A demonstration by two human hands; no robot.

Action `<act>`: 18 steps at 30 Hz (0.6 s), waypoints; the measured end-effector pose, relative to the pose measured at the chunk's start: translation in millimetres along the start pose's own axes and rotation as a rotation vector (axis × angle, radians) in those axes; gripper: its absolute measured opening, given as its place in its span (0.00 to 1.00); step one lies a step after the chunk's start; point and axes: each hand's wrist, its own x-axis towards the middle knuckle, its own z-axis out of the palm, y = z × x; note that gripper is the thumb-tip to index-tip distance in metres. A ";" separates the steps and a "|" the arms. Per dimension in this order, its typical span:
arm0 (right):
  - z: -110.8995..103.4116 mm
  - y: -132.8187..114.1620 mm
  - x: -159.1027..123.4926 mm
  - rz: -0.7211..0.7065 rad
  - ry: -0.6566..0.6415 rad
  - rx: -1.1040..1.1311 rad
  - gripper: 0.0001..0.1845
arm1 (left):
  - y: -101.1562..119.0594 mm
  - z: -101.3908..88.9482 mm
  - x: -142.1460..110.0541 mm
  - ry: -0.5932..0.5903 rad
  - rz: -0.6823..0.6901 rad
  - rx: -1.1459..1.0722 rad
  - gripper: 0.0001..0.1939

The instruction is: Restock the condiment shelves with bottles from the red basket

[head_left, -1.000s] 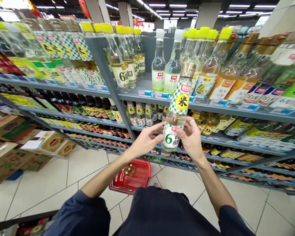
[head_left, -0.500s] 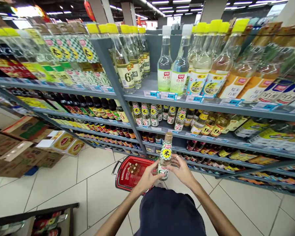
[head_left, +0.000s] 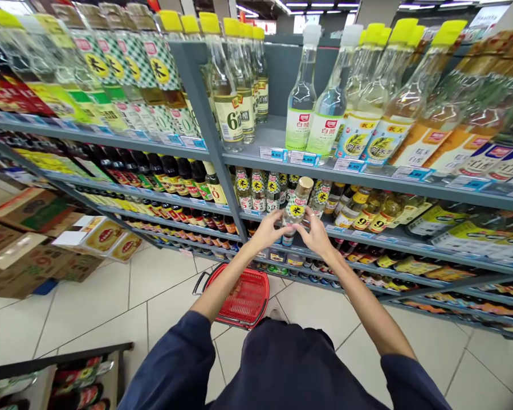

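Observation:
Between my two hands is a clear glass vinegar bottle [head_left: 297, 209] with a gold cap and a green-checked label with a yellow circle. My left hand [head_left: 270, 230] grips its left side, fingers and thumb around the lower part. My right hand [head_left: 314, 232] grips the right side, its thumb close to the left thumb. The bottle tilts, its cap toward me, in front of the second shelf [head_left: 385, 244]. Similar checked-label bottles [head_left: 257, 191] stand on that shelf just behind it. My hands cover most of the bottle's lower half.
A red shopping basket [head_left: 243, 296] sits on the tiled floor below my left forearm. Glass bottles [head_left: 300, 102] line the top shelf [head_left: 277, 134]. Cardboard boxes [head_left: 38, 256] are stacked at left, and a low rack [head_left: 60, 364] of bottles stands at lower left.
Both hands have carried the vinegar bottle up and forward, from above the floor to the second shelf's front. The bottle now leans with its cap nearer to me.

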 end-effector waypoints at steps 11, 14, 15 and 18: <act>14.5 63.8 65.6 -0.069 0.071 -0.304 0.36 | -73.1 22.8 63.1 0.194 -0.094 0.108 0.21; 17.1 67.7 68.5 -0.046 0.067 -0.312 0.35 | -76.3 28.9 66.8 0.227 -0.154 0.159 0.18; 17.8 69.3 68.2 -0.032 0.060 -0.321 0.35 | -76.7 30.8 66.0 0.234 -0.165 0.165 0.18; 20.0 76.6 64.7 -0.027 0.037 -0.320 0.35 | -78.6 36.7 58.8 0.257 -0.180 0.149 0.21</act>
